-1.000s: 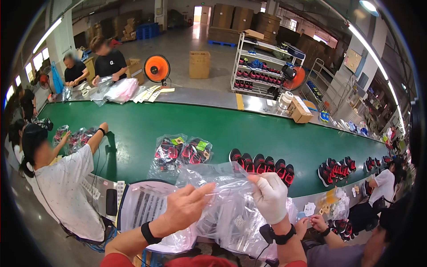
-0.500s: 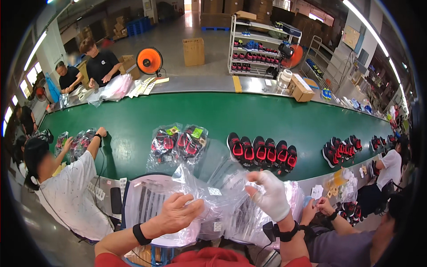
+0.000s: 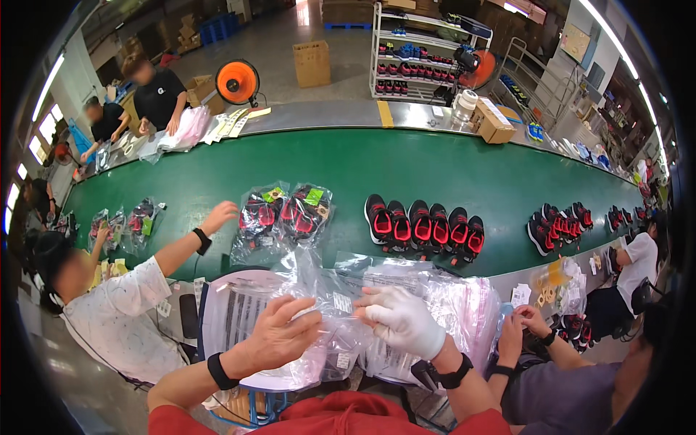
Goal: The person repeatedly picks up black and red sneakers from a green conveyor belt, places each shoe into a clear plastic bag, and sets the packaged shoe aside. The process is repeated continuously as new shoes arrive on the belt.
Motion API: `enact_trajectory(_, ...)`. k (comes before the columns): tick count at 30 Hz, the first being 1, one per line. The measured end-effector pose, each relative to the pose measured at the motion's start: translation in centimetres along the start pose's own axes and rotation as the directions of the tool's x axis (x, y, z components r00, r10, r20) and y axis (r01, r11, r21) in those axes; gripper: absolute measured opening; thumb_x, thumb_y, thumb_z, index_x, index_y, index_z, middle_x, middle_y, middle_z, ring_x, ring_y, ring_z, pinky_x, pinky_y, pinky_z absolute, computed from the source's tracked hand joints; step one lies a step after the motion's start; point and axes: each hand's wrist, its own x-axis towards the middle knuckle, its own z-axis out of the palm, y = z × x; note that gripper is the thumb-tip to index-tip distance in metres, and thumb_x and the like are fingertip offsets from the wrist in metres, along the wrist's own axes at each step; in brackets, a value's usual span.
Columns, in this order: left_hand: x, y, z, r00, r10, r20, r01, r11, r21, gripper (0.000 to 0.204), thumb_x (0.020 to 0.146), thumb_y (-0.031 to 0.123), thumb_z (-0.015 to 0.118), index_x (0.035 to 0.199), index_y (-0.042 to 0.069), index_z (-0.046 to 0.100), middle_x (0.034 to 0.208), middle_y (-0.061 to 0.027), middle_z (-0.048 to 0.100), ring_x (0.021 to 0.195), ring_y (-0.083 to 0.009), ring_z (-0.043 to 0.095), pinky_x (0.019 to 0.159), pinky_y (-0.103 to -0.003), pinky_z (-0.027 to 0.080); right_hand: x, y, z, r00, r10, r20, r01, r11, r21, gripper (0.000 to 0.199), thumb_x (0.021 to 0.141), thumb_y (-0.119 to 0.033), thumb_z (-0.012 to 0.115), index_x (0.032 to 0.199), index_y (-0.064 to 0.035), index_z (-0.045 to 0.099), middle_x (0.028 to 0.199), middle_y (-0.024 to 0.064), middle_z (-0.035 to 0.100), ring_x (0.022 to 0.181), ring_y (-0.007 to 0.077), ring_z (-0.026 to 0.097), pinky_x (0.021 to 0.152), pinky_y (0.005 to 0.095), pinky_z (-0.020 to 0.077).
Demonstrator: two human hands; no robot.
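Note:
Between my two hands, close to my body, is a clear plastic bag [image 3: 339, 297] with a small white label on it. My bare left hand [image 3: 279, 332], a black band on its wrist, has its fingers curled at the left edge of the bag. My right hand [image 3: 406, 322], in a white glove, pinches the bag from the other side. Just beyond lie bagged black-and-red shoes [image 3: 301, 214] with green tags on the green belt. To their right, unbagged black-and-red shoes [image 3: 424, 226] stand in a row.
Stacks of flat clear bags [image 3: 464, 308] lie below my hands. A co-worker's arm [image 3: 192, 243] reaches in from the left; another co-worker's hands [image 3: 523, 322] work at the right. The green belt [image 3: 348, 163] runs across, with more shoes [image 3: 558, 226] far right.
My right hand has moved left and down, nearer my left hand, and the bag is drawn in with it. At the left, the co-worker's arm now stretches toward the bagged shoes.

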Motion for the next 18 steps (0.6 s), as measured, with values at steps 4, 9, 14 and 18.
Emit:
enact_trajectory(4, 1.9, -1.1, -0.6, 0.994, -0.113, 0.016, 0.113, 0.992, -0.055, 0.02, 0.062, 0.003, 0.066, 0.081, 0.007, 0.06, 0.086, -0.0061, 0.054, 0.09, -0.0252, 0.057, 0.081, -0.046, 0.043, 1.9, 0.1, -1.0, 0.99, 0.018, -0.141, -0.032, 0.995, -0.099, 0.024, 0.073, -0.009, 0.064, 0.097, -0.0088, 0.062, 0.099, 0.0095, 0.061, 0.105, 0.0296, 0.054, 0.091, 0.0419, 0.0417)
enact_trajectory(9, 3.7, -4.7, -1.8, 0.89, -0.395, -0.227, 0.391, 0.918, -0.065, 0.012, 0.072, -0.003, 0.06, 0.081, 0.003, 0.057, 0.073, -0.0129, 0.045, 0.064, -0.0307, 0.051, 0.056, -0.039, 0.042, 2.2, -0.4, -3.9, 0.822, 0.286, -0.493, -0.268, 0.957, 0.109, 0.018, 0.08, -0.007, 0.062, 0.098, -0.0043, 0.063, 0.087, 0.0115, 0.062, 0.082, 0.0274, 0.06, 0.072, 0.0335, 0.0485)
enact_trajectory(14, 5.0, -6.4, -2.0, 0.613, -0.773, -0.167, 0.632, 0.606, -0.482, 0.008, 0.081, 0.006, 0.064, 0.08, 0.001, 0.058, 0.07, -0.0074, 0.054, 0.063, -0.0125, 0.051, 0.056, -0.025, 0.041, 0.1, -0.3, -5.9, 0.759, 0.571, -0.315, -0.43, 0.801, 0.416, 0.025, 0.083, -0.021, 0.065, 0.096, -0.0002, 0.06, 0.077, 0.0096, 0.063, 0.068, 0.0181, 0.062, 0.064, 0.0285, 0.0483)
enact_trajectory(18, 8.2, -4.5, 0.7, 0.614, -0.788, 0.034, 0.547, 0.394, -0.739, 0.01, 0.082, 0.008, 0.064, 0.085, 0.0, 0.06, 0.073, -0.0024, 0.058, 0.067, -0.0071, 0.05, 0.058, -0.023, 0.041, 1.9, -2.2, -2.7, 0.843, 0.534, -0.06, -0.486, 0.806, 0.337, 0.058, 0.076, -0.041, 0.069, 0.115, -0.0015, 0.049, 0.088, 0.0102, 0.063, 0.078, 0.0208, 0.063, 0.07, 0.0337, 0.0494)
